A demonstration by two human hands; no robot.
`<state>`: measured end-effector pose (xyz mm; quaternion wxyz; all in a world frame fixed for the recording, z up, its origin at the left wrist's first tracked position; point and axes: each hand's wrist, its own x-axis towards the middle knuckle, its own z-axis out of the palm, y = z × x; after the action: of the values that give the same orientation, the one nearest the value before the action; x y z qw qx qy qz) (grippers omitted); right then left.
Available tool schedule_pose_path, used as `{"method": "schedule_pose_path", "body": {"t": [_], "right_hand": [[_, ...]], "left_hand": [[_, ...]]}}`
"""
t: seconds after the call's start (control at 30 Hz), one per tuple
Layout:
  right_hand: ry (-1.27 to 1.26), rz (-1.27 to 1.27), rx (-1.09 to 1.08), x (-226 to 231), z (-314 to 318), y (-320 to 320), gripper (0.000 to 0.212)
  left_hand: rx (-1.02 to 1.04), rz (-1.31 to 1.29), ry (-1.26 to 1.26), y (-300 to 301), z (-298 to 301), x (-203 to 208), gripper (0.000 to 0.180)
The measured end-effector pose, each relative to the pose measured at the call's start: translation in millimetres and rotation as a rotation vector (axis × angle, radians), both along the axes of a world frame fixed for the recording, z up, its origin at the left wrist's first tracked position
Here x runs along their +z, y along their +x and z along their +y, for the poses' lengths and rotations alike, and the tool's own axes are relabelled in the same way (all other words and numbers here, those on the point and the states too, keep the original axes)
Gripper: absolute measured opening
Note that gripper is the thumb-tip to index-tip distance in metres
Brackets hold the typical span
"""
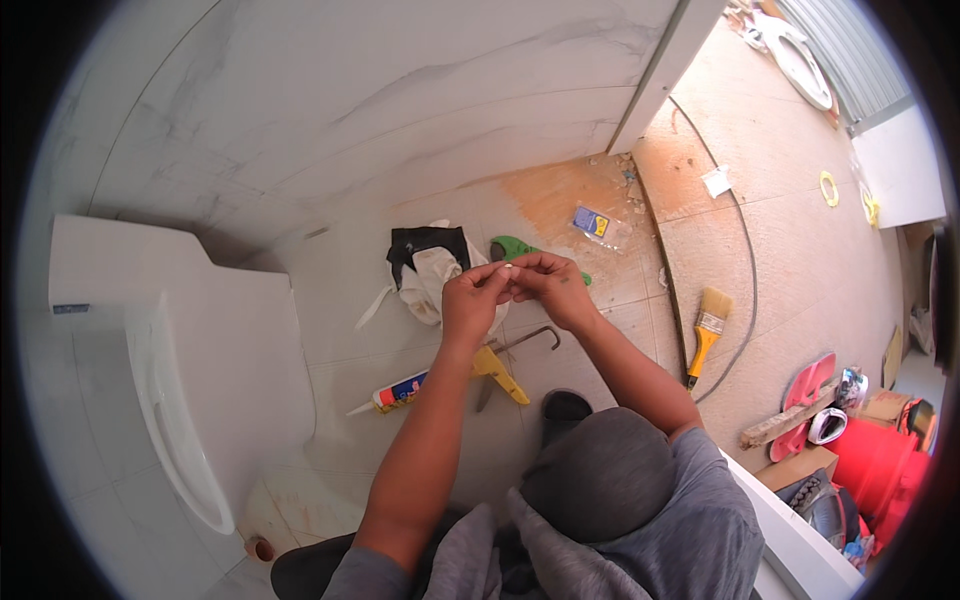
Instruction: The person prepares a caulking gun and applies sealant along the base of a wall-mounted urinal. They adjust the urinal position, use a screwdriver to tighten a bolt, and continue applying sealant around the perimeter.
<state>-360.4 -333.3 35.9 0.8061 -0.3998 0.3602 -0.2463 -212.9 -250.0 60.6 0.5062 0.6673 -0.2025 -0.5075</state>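
Note:
My left hand (474, 300) and my right hand (552, 286) meet over the floor, fingertips pinched together. Between them is a small whitish piece (508, 266), too small to name. Just beyond the left hand, a bundle of white and black cloth (432, 262) lies on the tiles. Behind the fingers a green thing (514, 246) shows in part; the right hand hides the rest. Below my wrists lies a caulking gun (498, 374) with a yellow handle and a bent rod, its sealant tube (402, 390) pointing left. My left forearm covers part of it.
A white toilet (240, 300) stands at the left along the marbled wall. A blue-carded clear packet (598, 224) lies beyond my hands. Right of a raised threshold are a paintbrush (708, 332), a grey hose (752, 270), red sandals (808, 380) and a red bucket (870, 465).

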Motion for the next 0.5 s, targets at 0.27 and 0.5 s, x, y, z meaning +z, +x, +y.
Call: {"method": "schedule_pose_path", "body": {"t": [0.27, 0.5], "right_hand": [[-1.146, 1.136, 0.382, -12, -8, -4, 0.093], [-1.099, 1.277, 0.5, -30, -2, 13, 0.08]], "left_hand": [[0.337, 0.37, 0.013, 21, 37, 7, 0.029], [0.368, 0.363, -0.072, 28, 45, 11, 0.026]]}}
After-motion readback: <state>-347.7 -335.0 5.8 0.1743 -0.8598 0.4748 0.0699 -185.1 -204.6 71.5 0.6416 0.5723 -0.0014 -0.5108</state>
